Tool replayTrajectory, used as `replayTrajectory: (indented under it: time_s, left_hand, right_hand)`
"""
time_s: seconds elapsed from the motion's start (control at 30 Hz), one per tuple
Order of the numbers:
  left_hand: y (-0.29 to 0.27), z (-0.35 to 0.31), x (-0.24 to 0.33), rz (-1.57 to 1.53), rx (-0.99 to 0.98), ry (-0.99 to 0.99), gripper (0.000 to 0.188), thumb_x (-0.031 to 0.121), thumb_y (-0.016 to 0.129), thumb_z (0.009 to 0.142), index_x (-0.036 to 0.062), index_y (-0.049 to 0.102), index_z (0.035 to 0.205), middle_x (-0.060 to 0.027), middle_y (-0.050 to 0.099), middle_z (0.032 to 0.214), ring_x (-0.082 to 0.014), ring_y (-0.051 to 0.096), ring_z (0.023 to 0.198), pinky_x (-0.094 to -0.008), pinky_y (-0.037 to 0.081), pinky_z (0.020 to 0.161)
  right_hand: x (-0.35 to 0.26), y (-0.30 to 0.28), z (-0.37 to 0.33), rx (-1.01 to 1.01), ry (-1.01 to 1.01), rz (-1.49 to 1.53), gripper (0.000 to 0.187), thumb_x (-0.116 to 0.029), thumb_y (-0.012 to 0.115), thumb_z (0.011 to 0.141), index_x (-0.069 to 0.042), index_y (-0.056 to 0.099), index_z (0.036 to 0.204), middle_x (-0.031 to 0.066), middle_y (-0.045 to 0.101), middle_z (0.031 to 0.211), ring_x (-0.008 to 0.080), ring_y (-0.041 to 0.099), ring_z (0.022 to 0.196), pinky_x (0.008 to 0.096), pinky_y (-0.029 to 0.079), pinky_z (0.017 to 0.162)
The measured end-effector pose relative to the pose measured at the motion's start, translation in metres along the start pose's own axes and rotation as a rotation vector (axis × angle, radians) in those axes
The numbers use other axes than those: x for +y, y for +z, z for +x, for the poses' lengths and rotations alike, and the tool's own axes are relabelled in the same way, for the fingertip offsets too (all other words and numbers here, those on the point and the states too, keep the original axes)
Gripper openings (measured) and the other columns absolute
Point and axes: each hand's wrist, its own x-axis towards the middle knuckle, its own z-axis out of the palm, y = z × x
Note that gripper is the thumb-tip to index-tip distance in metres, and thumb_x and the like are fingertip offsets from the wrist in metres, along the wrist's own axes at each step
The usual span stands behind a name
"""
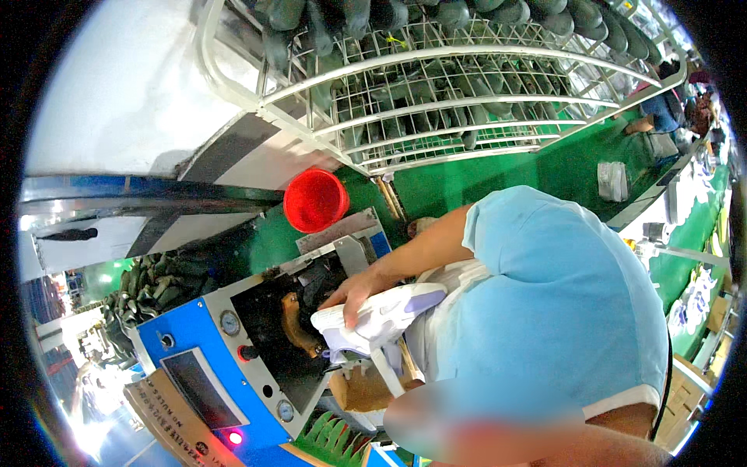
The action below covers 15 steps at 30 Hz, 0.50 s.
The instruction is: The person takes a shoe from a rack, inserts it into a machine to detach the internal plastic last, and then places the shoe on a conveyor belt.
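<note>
My right hand [356,300] comes in from the light blue sleeve and grips a white sneaker with lavender parts [389,315]. Its fingers wrap the shoe's left end, over the open front of a blue machine [210,342]. Just left of the shoe, a curved brown piece [299,325] sits in the machine's dark cavity. My left forearm [599,445] lies along the lower edge; a blurred patch covers its far part, so the fingers of that hand are hidden. A tan block-like part [362,389] shows below the shoe.
The machine's panel carries round gauges, a dark screen [204,387] and a lit red button [235,438]. A red bucket [315,200] stands on the green floor behind it. A white wire rack [467,101] holds many dark shoe lasts; more lasts [156,284] are heaped at left.
</note>
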Motion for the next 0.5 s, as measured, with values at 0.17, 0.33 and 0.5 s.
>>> replayTrajectory:
  time_s: [0.17, 0.33, 0.5]
  left_hand:
    - [0.008, 0.013, 0.003, -0.004, -0.071, -0.006, 0.055, 0.025, 0.064, 0.097, -0.0046, 0.048, 0.140, -0.0211, 0.059, 0.131, -0.0329, 0.060, 0.118, -0.0434, 0.051, 0.102]
    - [0.027, 0.033, 0.007, -0.142, -0.126, -0.121, 0.044, 0.020, 0.061, 0.101, -0.0067, 0.051, 0.135, -0.0203, 0.060, 0.129, -0.0320, 0.060, 0.116, -0.0434, 0.051, 0.100]
    - [0.055, 0.017, 0.017, -0.076, -0.027, -0.019, 0.029, 0.010, 0.059, 0.101, 0.0062, 0.050, 0.129, -0.0098, 0.062, 0.121, -0.0192, 0.062, 0.101, -0.0380, 0.053, 0.082]
  right_hand:
    - [0.010, -0.002, 0.014, -0.145, 0.142, -0.274, 0.102, -0.014, 0.083, 0.078, -0.008, 0.024, 0.161, 0.0122, 0.050, 0.148, 0.0232, 0.052, 0.129, 0.0394, 0.046, 0.106]
    - [0.015, -0.008, 0.009, -0.139, 0.200, -0.329, 0.110, -0.015, 0.084, 0.076, -0.007, 0.016, 0.163, 0.0122, 0.044, 0.154, 0.0235, 0.047, 0.132, 0.0384, 0.041, 0.111]
    - [-0.004, 0.020, -0.021, 0.189, 0.124, -0.386, 0.106, -0.019, 0.086, 0.068, -0.004, 0.033, 0.158, 0.0121, 0.050, 0.149, 0.0219, 0.050, 0.131, 0.0374, 0.039, 0.112]
